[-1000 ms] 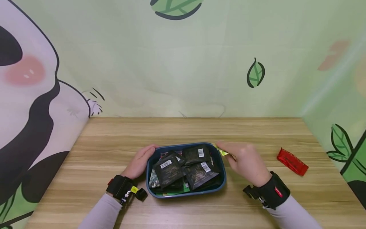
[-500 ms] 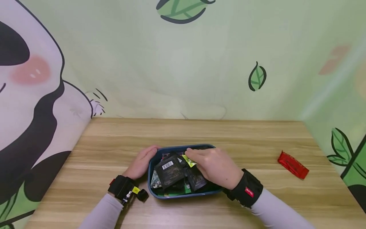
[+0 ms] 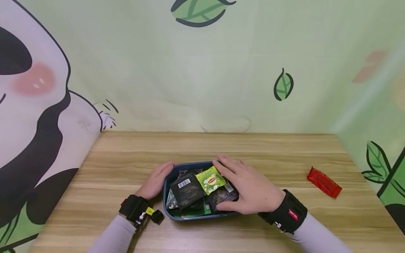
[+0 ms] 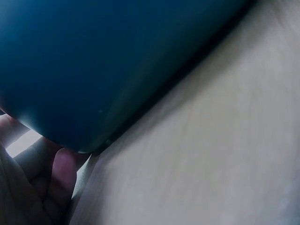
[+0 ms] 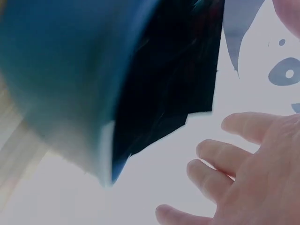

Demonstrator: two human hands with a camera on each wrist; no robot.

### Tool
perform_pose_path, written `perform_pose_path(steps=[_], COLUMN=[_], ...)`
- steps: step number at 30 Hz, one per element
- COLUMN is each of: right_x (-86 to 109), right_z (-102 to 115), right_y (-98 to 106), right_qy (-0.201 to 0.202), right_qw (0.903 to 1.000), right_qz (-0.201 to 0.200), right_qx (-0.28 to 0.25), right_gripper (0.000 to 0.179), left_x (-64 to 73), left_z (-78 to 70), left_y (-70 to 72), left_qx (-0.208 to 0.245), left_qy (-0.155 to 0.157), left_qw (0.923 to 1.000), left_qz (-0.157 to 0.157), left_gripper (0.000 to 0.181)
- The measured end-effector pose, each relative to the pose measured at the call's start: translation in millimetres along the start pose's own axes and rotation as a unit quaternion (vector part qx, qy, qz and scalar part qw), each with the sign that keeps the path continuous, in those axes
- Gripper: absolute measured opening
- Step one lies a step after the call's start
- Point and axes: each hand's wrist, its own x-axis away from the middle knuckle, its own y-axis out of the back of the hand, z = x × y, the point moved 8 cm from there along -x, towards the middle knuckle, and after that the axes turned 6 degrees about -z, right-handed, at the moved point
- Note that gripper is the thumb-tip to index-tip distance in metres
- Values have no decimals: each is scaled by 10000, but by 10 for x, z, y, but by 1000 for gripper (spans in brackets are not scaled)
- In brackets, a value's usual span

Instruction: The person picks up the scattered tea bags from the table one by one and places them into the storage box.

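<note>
A dark blue plastic bin (image 3: pixel 190 218) with rounded corners stands on the table, filled with flat packets. On top of them lies a bright green-yellow tea bag sachet (image 3: pixel 210 180), beside black sachets (image 3: pixel 187 190) with white barcode labels. My left hand (image 3: pixel 155 182) rests against the bin's left end, its fingertips at the far left corner. In the left wrist view, the fingers (image 4: pixel 63 168) lie close to the bin's lower edge. Spread above the bin's right side is my right hand (image 3: pixel 251 186), holding nothing; it covers part of the rim and packets.
To the right, a shiny red packet (image 3: pixel 324 182) lies by itself on the wooden table (image 3: pixel 139 147). A patterned backdrop (image 3: pixel 221 70) with leaves and a panda rises behind the table's far edge and along its sides.
My right hand has brought the green-yellow tea bag sachet from beside the bin's right rim onto the packets, let go, and drawn back right with fingers spread. My left hand stays at the bin.
</note>
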Motion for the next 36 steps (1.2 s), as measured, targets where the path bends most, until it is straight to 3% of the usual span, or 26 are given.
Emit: perform_pose_path(steps=[12, 18, 26, 36], right_x=[650, 1040, 1559, 2007], right_z=[-785, -1160, -1638, -2070], right_y=[148, 264, 427, 480], right_qy=[-1292, -1813, -2582, -3064], right_qw=[9913, 9809, 9632, 9475], right_qz=[35, 131, 358, 389], right_qx=[253, 693, 660, 827], right_gripper=[104, 104, 110, 106], left_x=[7, 7, 16, 22], left_z=[5, 3, -4, -5], left_y=[3, 11, 4, 1], left_qx=[93, 0, 31, 95], left_qy=[2, 21, 22, 75], left_qw=[9999, 10000, 10000, 9999], left_qz=[100, 3, -31, -19], left_gripper=[49, 50, 50, 50])
